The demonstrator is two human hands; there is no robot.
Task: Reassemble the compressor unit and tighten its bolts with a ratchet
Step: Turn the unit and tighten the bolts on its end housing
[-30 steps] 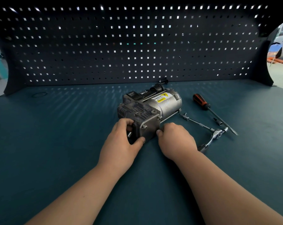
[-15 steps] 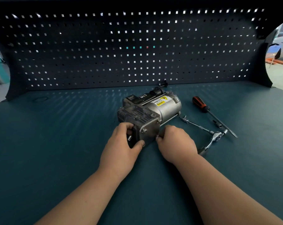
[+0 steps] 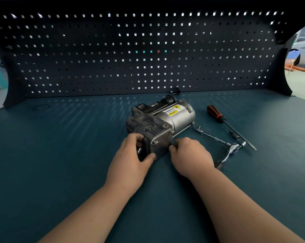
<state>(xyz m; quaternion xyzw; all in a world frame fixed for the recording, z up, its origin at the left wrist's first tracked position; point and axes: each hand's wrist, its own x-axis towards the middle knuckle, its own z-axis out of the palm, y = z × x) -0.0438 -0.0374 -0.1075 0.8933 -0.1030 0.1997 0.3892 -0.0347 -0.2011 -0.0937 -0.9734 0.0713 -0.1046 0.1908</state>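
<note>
The compressor unit (image 3: 165, 123) lies on its side in the middle of the bench, a silver motor cylinder with a yellow warning label joined to a dark finned head and a grey end plate. My left hand (image 3: 130, 162) grips the near left end of the unit, thumb under the end plate. My right hand (image 3: 190, 156) rests at the plate's near right corner, fingertips pinched at a long bolt that runs along the cylinder. The ratchet (image 3: 230, 151) with a long extension bar lies on the bench just right of my right hand.
A screwdriver (image 3: 228, 125) with a black and orange handle lies right of the unit, with a small socket (image 3: 235, 135) beside it. A small black part (image 3: 175, 91) sits at the foot of the dark pegboard (image 3: 139, 55). The bench top (image 3: 60, 155) is dark teal.
Both hands stay at the near end of the unit with only slight finger shifts. The view has tilted a little, so everything sits lower in the frame.
</note>
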